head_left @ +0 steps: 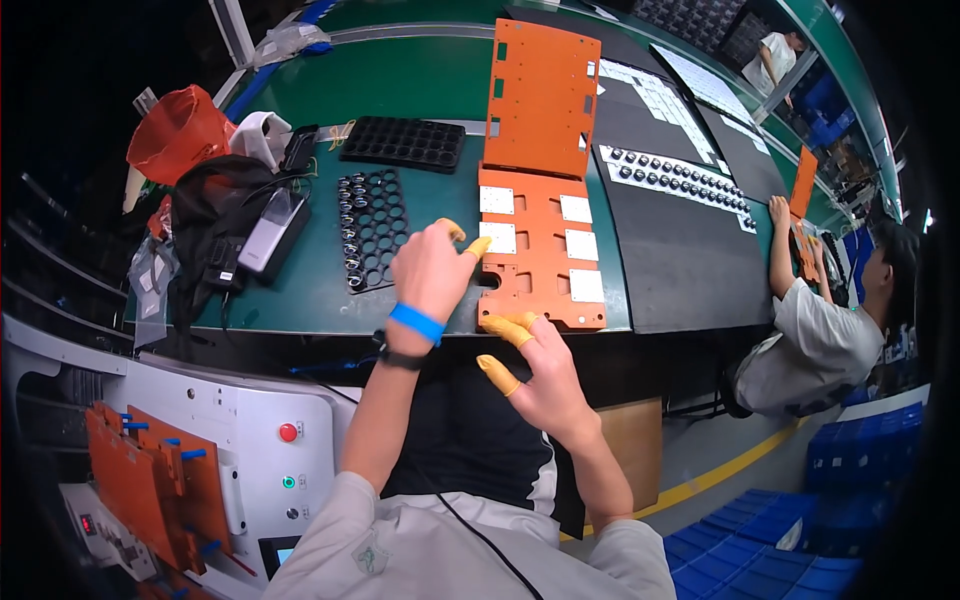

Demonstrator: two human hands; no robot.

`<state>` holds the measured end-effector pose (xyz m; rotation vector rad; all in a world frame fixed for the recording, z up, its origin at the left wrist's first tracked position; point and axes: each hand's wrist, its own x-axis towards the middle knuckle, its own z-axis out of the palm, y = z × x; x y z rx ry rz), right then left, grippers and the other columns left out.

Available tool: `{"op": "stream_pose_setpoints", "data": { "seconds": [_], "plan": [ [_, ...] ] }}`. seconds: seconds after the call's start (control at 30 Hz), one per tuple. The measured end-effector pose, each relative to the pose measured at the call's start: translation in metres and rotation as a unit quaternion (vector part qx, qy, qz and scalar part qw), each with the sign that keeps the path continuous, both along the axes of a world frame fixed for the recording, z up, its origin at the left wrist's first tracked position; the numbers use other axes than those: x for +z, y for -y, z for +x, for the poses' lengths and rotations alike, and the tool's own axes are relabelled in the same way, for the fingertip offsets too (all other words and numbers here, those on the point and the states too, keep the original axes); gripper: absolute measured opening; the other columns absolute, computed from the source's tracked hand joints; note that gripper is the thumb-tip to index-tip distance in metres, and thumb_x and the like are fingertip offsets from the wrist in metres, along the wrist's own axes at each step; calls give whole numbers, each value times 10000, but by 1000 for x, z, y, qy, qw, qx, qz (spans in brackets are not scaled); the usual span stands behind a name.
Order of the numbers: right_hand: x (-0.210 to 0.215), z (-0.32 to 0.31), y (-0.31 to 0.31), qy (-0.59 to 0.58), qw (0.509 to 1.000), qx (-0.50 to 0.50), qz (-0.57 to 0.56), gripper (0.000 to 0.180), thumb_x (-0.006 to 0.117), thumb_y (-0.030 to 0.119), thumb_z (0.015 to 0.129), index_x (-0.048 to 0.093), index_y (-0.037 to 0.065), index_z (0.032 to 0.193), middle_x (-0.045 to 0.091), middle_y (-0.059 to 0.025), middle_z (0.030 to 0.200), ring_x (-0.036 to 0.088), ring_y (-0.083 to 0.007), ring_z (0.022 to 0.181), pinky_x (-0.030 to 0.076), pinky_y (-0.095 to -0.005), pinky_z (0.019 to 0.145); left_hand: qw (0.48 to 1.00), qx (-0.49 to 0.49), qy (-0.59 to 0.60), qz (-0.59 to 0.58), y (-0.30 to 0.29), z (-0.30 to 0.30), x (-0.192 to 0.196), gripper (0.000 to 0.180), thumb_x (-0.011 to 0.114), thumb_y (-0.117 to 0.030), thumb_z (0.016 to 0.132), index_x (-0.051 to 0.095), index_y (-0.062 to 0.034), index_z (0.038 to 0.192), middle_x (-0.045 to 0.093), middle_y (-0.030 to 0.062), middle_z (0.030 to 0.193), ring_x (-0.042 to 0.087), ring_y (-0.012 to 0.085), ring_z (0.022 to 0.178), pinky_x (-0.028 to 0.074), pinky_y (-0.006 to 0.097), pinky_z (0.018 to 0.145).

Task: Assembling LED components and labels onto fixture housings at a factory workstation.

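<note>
An orange hinged fixture (pixel 535 250) lies on the green bench with its orange lid (pixel 543 100) raised at the far side. Several white square plates sit in its pockets; a dark opening shows at the near left pocket. My left hand (pixel 432 268), with yellow finger cots, is over the fixture's left edge. Its thumb tip is by a white plate (pixel 500 239), its index finger bent and apart from the thumb; whether it touches the plate I cannot tell. At the fixture's near edge is my right hand (pixel 545 380), also in finger cots, thumb and fingers spread with nothing between them.
Left of the fixture are a black round-celled tray (pixel 375 232) partly filled with round parts, and another black tray (pixel 402 143). A red bag (pixel 178 135) lies far left. A white strip of black round parts (pixel 680 180) rests on a dark mat. A co-worker (pixel 820 335) sits at right.
</note>
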<state>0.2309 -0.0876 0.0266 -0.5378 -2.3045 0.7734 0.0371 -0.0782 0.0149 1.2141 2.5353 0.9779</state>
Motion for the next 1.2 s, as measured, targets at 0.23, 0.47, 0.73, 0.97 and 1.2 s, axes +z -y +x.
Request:
{"op": "stream_pose_setpoints", "data": {
  "seconds": [0.23, 0.47, 0.73, 0.97, 1.2],
  "plan": [
    [-5, -45, -11, -43, 997, -41, -42, 275, 759, 61, 811, 680, 20, 1072, 639, -105, 927, 618, -278, 818, 499, -375, 725, 910, -73, 321, 253, 110, -16, 7, 263, 483, -241, 1027, 623, -20, 1051, 542, 9, 816, 457, 82, 687, 379, 267, 554],
    [-6, -165, -34, 56, 995, -5, 87, 272, 740, 190, 854, 642, 16, 1038, 661, -156, 975, 642, -347, 941, 513, -442, 809, 839, -40, 449, 305, 168, -40, -16, 518, 290, -455, 1066, 591, -50, 1186, 522, -6, 847, 363, 60, 651, 304, 200, 554],
    [-43, -261, -86, 142, 978, -63, 137, 263, 776, 210, 789, 692, -6, 912, 697, -197, 955, 684, -360, 881, 557, -448, 776, 829, -89, 401, 380, 194, -51, 8, 649, 661, -425, 954, 401, -20, 1389, 625, 197, 1280, 607, 130, 915, 486, 266, 851],
    [-33, -259, -81, 136, 975, -88, 152, 270, 770, 249, 767, 696, 15, 879, 703, -176, 917, 692, -334, 868, 553, -430, 759, 770, -90, 391, 497, 190, -55, 1, 640, 760, -381, 889, 446, -22, 1315, 513, 273, 1420, 632, 305, 1164, 503, 338, 961],
    [24, -201, -28, -9, 986, 37, -160, 231, 751, 139, 844, 612, 3, 968, 654, -47, 827, 606, -108, 752, 502, -263, 718, 684, -130, 485, 529, 180, -48, 5, 838, 825, -304, 828, 392, -8, 1481, 478, 207, 1475, 474, 415, 1361, 436, 430, 1107]
  ]
}}
